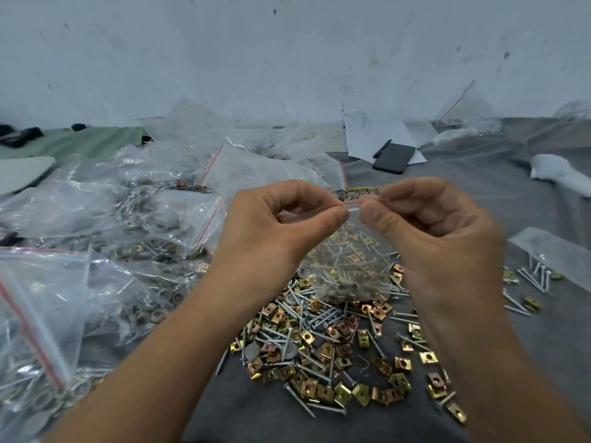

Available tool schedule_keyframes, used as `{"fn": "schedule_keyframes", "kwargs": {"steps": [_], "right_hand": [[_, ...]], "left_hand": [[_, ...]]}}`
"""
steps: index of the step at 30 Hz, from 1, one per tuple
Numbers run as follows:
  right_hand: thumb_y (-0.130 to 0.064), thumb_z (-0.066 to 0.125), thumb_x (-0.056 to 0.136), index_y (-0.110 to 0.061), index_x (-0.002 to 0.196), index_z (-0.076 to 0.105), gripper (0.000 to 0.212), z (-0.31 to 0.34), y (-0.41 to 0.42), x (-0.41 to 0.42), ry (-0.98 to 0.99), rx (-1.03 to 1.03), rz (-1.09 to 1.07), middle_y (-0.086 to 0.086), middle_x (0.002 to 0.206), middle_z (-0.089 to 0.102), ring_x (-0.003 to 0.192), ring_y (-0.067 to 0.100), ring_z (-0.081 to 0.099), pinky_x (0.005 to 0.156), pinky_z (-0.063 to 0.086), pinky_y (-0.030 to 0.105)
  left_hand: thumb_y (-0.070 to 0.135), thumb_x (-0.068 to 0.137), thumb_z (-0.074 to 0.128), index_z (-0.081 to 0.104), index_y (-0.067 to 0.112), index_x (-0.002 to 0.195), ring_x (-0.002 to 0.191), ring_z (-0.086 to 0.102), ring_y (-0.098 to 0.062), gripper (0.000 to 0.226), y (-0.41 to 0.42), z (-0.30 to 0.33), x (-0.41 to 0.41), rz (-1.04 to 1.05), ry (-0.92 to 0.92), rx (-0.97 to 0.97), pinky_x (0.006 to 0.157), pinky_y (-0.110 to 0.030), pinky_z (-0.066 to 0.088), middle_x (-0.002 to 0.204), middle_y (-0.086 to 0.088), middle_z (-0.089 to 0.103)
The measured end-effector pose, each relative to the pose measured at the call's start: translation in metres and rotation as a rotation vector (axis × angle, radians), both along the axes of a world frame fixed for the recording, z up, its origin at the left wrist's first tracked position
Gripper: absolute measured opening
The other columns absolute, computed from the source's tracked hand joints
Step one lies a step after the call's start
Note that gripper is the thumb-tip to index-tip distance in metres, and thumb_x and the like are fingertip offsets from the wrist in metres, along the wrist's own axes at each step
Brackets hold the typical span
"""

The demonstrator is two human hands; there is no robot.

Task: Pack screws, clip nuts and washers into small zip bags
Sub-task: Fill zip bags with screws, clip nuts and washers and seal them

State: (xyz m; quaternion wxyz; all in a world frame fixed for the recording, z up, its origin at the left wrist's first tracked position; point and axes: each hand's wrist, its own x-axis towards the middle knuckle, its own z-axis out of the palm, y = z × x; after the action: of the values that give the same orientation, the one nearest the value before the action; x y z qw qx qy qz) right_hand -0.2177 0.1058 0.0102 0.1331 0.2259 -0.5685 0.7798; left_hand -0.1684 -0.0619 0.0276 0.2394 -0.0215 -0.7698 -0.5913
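Makeshift packing workspace: cloth-covered surface, filled zip bags, scuffed wall.

The loose pile of screws and clip nuts lies on the counter in front — filled zip bags heaped to its left. Behind, a phone rests on paper sheets (a pen beside it). A few screws lie apart to the right.
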Motion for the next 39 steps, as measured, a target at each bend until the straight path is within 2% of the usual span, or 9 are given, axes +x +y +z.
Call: {"fn": "schedule_keyframes", "kwargs": {"steps": [6,11,18,22,25,27,31,35,39], "right_hand": [[-0.011,0.09,0.072,-0.016,0.092,0.068,0.03,0.006,0.009,-0.002,0.003,-0.004,-0.05,0.002,0.084,0.08,0.085,0.021,0.079,0.075,0.062,0.025],[-0.009,0.089,0.072,-0.015,0.091,0.067,0.03,0.006,0.008,-0.002,-0.011,-0.025,-0.048,0.006,0.084,0.08,0.087,0.023,0.079,0.077,0.061,0.025],[-0.017,0.086,0.076,-0.019,0.102,0.071,0.03,0.005,0.002,0.003,-0.046,-0.068,-0.004,0.006,0.091,0.079,0.086,0.019,0.075,0.079,0.059,0.023],[-0.02,0.088,0.074,-0.023,0.126,0.067,0.056,0.006,0.005,0.005,-0.102,0.032,0.151,0.005,0.098,0.079,0.091,0.015,0.076,0.079,0.059,0.022],[-0.022,0.088,0.074,-0.025,0.127,0.07,0.055,0.005,0.008,0.005,-0.133,0.072,0.169,0.004,0.099,0.079,0.091,0.016,0.076,0.078,0.06,0.025],[-0.023,0.087,0.076,-0.027,0.127,0.071,0.053,0.005,0.009,0.005,-0.13,0.078,0.184,0.005,0.102,0.079,0.092,0.018,0.076,0.079,0.061,0.025],[-0.019,0.088,0.079,-0.028,0.127,0.071,0.052,0.009,0.013,0.006,-0.106,0.141,0.253,0.005,0.101,0.08,0.092,0.019,0.077,0.076,0.06,0.023],[-0.007,0.087,0.08,-0.022,0.123,0.07,0.049,0.01,0.009,0.01,-0.08,0.142,0.265,0.005,0.098,0.079,0.089,0.017,0.077,0.073,0.059,0.021],[-0.002,0.085,0.082,-0.021,0.123,0.068,0.048,0.01,0.004,0.015,-0.04,0.127,0.268,0.005,0.096,0.078,0.089,0.017,0.077,0.075,0.06,0.023]], "left_hand": [[0.034,0.076,0.09,0.086,0.031,0.084,0.062,0.057,-0.021,0.01,-0.004,0.012,0.008,0.021,-0.064,-0.052,0.056,-0.029,0.041,0.074,-0.011,0.077],[0.038,0.069,0.093,0.083,0.021,0.074,0.044,0.046,-0.001,0.02,-0.011,0.018,0.01,0.085,-0.059,-0.071,0.042,-0.014,0.034,0.057,0.003,0.069],[0.052,0.061,0.091,0.079,0.022,0.071,0.047,0.046,-0.014,0.033,-0.018,0.021,0.015,0.089,-0.026,-0.127,0.043,-0.026,0.036,0.06,-0.002,0.073],[0.039,0.065,0.094,0.08,0.015,0.073,0.042,0.047,-0.007,0.03,-0.023,0.021,0.021,0.074,0.016,-0.089,0.043,-0.017,0.038,0.058,-0.006,0.072],[0.038,0.067,0.092,0.081,0.015,0.076,0.041,0.052,-0.007,0.027,-0.026,0.022,0.026,0.02,-0.004,-0.126,0.044,-0.014,0.04,0.058,-0.009,0.071],[0.037,0.072,0.09,0.082,0.018,0.08,0.047,0.065,-0.021,0.022,-0.029,0.02,0.027,-0.02,-0.013,-0.158,0.05,-0.02,0.049,0.065,-0.008,0.076],[0.032,0.081,0.089,0.083,0.024,0.088,0.064,0.066,-0.053,0.012,-0.03,0.015,0.028,-0.066,-0.025,-0.209,0.058,-0.06,0.056,0.074,-0.006,0.079],[0.026,0.085,0.089,0.081,0.022,0.092,0.067,0.075,-0.018,0.011,-0.028,0.01,0.03,-0.118,0.034,-0.174,0.058,-0.018,0.055,0.081,-0.003,0.081],[0.031,0.083,0.089,0.084,0.028,0.095,0.075,0.078,-0.012,0.013,-0.023,0.006,0.027,-0.139,0.051,-0.124,0.063,-0.02,0.059,0.086,-0.002,0.082]]}}
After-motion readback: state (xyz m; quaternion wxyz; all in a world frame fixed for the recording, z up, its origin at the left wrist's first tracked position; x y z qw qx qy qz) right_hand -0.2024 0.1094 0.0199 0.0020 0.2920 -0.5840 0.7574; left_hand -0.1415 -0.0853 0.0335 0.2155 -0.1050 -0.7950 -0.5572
